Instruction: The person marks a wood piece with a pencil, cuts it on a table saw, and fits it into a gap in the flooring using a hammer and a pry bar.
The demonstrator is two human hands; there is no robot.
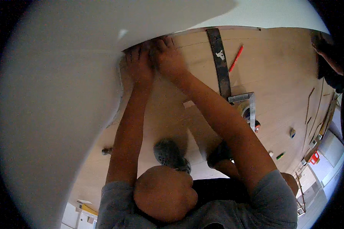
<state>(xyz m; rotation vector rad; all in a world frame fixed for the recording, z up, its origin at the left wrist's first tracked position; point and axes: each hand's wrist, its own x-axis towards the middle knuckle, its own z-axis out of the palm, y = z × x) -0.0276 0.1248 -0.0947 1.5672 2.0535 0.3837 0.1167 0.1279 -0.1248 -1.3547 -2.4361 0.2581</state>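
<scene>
Both of my arms reach forward to the corner where the white wall (72, 99) meets the wood-plank floor (202, 68). My left hand (139, 63) lies palm down at the corner, its fingers spread toward the foot of the wall. Close beside it, my right hand (167, 55) presses down at the same edge, fingers apart and slightly bent. Dark shadow covers the fingertips and the gap between the hands, so whatever lies beneath them is hidden. A long dark flat bar (219, 63) rests on the floor to the right, one end near the wall.
Right of the bar lies a red pen-like stick (236, 58). A metal square (252, 108) sits nearer me, around a roll of tape (246, 113). A dark tool end (107, 151) shows left of my forearm. A person's dark-clothed part (330, 63) appears at the far right.
</scene>
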